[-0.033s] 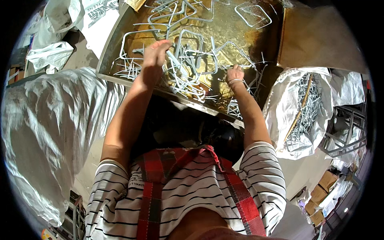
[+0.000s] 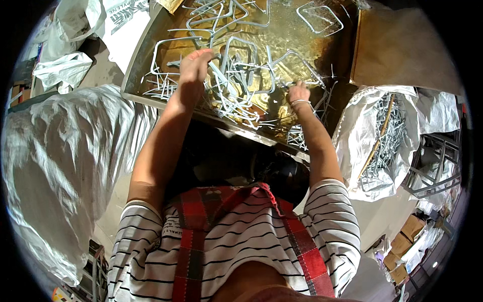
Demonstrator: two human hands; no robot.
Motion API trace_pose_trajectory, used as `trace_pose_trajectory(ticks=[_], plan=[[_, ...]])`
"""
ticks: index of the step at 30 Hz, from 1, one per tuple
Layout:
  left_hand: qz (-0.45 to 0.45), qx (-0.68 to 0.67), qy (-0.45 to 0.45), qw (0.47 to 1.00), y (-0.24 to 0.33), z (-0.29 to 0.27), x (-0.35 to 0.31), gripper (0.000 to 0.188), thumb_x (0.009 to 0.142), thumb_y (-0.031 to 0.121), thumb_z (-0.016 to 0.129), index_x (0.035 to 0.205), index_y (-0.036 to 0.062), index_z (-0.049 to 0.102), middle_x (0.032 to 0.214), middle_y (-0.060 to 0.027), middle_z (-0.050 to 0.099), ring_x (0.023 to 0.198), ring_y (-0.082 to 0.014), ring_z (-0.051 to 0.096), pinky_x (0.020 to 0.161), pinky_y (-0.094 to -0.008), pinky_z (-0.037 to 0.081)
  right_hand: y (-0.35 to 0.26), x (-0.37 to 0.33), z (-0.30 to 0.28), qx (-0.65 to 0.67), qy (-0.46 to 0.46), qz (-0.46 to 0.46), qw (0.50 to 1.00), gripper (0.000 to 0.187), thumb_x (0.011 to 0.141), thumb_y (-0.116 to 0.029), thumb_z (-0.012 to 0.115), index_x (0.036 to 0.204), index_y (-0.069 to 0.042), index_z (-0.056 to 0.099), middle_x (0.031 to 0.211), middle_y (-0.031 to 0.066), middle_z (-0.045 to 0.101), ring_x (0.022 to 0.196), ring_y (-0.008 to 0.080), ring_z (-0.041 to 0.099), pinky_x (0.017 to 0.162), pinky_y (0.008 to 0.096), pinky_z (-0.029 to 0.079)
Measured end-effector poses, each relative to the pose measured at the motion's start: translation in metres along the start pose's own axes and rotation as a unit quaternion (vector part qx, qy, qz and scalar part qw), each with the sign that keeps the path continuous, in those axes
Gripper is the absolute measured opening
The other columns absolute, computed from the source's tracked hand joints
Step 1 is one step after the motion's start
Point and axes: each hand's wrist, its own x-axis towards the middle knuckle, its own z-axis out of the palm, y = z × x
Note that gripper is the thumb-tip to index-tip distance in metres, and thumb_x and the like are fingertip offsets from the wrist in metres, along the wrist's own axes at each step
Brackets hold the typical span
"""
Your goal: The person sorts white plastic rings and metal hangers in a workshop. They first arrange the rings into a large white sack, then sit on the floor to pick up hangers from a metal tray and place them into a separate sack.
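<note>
My left hand [image 2: 195, 70] is raised over the near part of a large metal tray [image 2: 147, 43], its fingers pinched together at the upper end of a flat grey strip [image 2: 220, 75]. The strip slants down into a tangled heap of thin grey pieces [image 2: 235, 106]. Farther right, my right hand [image 2: 299, 93], with a band at the wrist, is closed low over the tray beside a bent grey frame [image 2: 305, 65]. What its fingers grip is hidden. Between my hands stands a rounded grey frame [image 2: 240, 40].
More square grey frames [image 2: 320, 19] lie in the wet-looking tray. To its right is an open white sack [image 2: 347, 156] of grey pieces with a stick [image 2: 383, 128], below a brown board [image 2: 402, 50]. A large white sack [image 2: 75, 166] fills the left side.
My right hand has shifted slightly to the right, and the bent frame beside it has moved a little. My left hand stays almost in place.
</note>
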Motion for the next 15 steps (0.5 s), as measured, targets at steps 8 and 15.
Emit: trace_pose_trajectory(ticks=[8, 15], plan=[[0.013, 0.028, -0.133, 0.991, -0.102, 0.012, 0.054, 0.036, 0.080, 0.016, 0.065, 0.107, -0.0047, 0.054, 0.108, -0.0136, 0.058, 0.093, -0.0159, 0.058, 0.084, -0.0247, 0.048, 0.018, -0.023, -0.197, 0.308, -0.077, 0.029, 0.948, 0.043, 0.077, -0.045, 0.063, 0.080, -0.003, 0.068, 0.069, 0.0163, 0.064, 0.069, 0.0248, 0.064, 0.068, 0.0348, 0.049], [-0.179, -0.244, 0.047, 0.952, 0.026, 0.052, 0.019, 0.019, 0.084, 0.012, 0.059, 0.091, -0.0050, 0.053, 0.087, -0.0150, 0.060, 0.068, -0.0171, 0.059, 0.060, -0.0258, 0.053, -0.096, -0.051, -0.244, 0.190, 0.068, -0.245, 0.948, 0.055, 0.080, -0.055, 0.053, 0.089, -0.002, 0.062, 0.095, 0.0166, 0.055, 0.085, 0.0261, 0.058, 0.075, 0.0379, 0.046]])
